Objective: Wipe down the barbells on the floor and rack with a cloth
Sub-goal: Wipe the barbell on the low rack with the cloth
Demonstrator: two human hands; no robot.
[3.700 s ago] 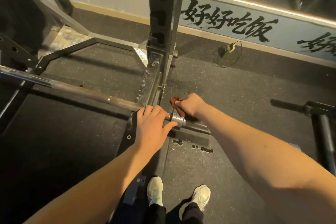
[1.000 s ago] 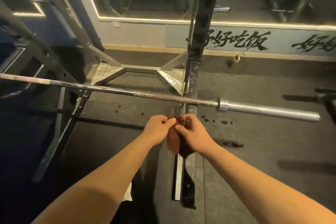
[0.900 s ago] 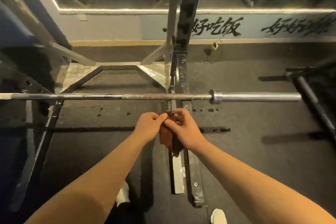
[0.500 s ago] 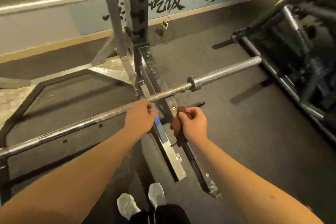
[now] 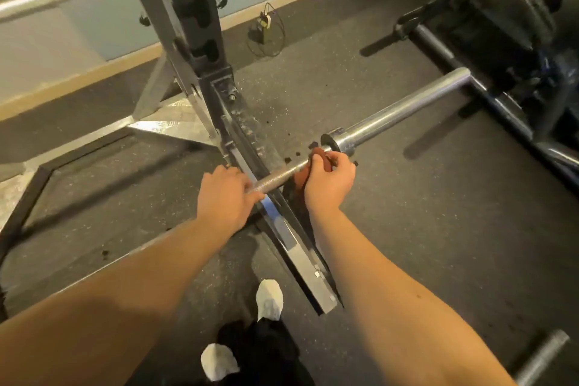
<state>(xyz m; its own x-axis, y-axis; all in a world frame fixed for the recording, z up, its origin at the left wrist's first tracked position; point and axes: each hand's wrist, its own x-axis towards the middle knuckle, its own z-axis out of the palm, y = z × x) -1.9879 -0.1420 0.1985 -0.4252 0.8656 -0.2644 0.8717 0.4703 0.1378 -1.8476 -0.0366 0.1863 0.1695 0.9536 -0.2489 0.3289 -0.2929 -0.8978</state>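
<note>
A steel barbell [image 5: 401, 114] runs from lower left to upper right across the rack, its bare sleeve pointing right. My left hand [image 5: 224, 194] grips the knurled shaft just left of the rack's base beam. My right hand [image 5: 329, 180] holds a reddish-brown cloth [image 5: 316, 155] against the shaft, right beside the sleeve collar. Most of the cloth is hidden behind my fingers and the bar.
The rack upright [image 5: 188, 19] and its floor beam [image 5: 288, 238] stand under the bar. Another machine frame [image 5: 488, 94] crowds the right. A second bar end [image 5: 542, 357] lies at the lower right. A charger with cable [image 5: 264, 28] sits by the wall. My shoes [image 5: 269, 298] are below.
My left hand let go of the cloth and took hold of the shaft. My right hand carried the cloth up onto the bar next to the collar. The view swung right and closer.
</note>
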